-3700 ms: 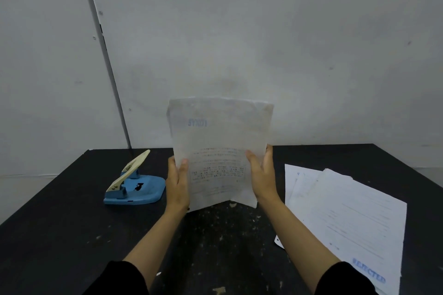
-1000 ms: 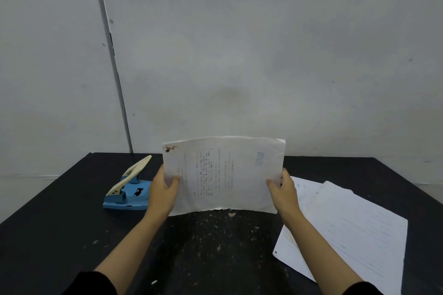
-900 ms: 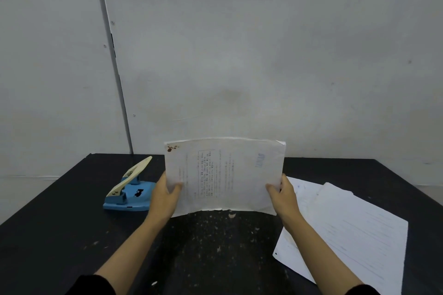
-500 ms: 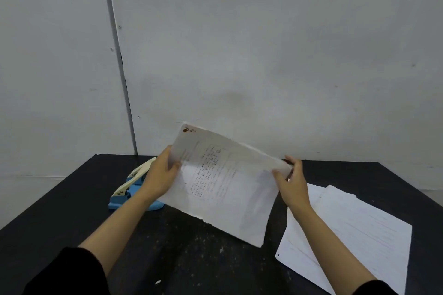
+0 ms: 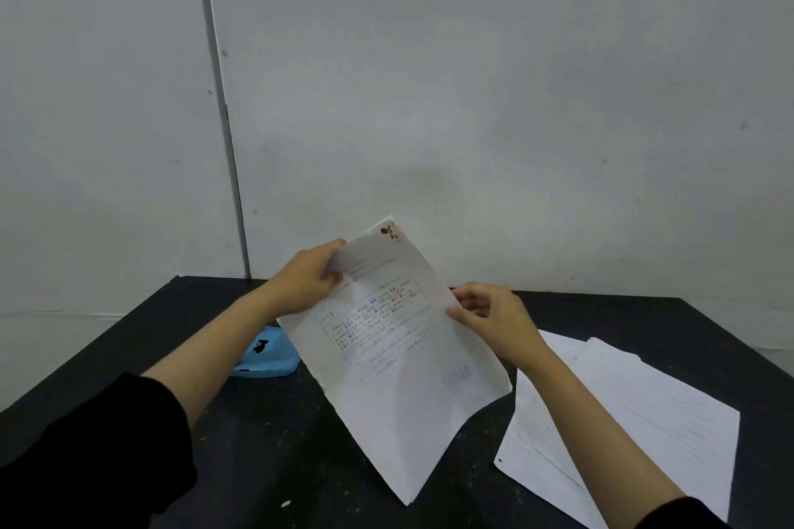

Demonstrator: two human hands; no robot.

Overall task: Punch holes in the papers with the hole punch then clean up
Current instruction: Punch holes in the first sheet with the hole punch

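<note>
A pale grey wall (image 5: 472, 99) fills the upper half of the view, with a thin vertical seam left of centre. Below it lies a black desk (image 5: 266, 442), its top speckled with pale flecks.

On the desk's right side rests a loose pile of white sheets (image 5: 644, 412), overlapping; at least three edges show, though an exact count cannot be made.

In the middle, a held stack of papers (image 5: 399, 356) is tilted in the air above the desk, printed side up, one corner pointing down toward the viewer and a small brown mark at the top corner. How many sheets it contains cannot be told.

The person's left hand (image 5: 307, 281) pinches the stack's upper left edge, fingers curled round it. The right hand (image 5: 494, 314) pinches the right edge, thumb on top. Both forearms are bare, with black sleeves near the camera.

One blue hole punch (image 5: 266, 354) sits on the desk just behind the stack's left edge, partly hidden by the left forearm and the paper.

Progress, as a judgement: no punched holes are visible in the held stack, so punching it seems still ahead. Whether the pile on the right is punched cannot be told. Cleaning up remains.
</note>
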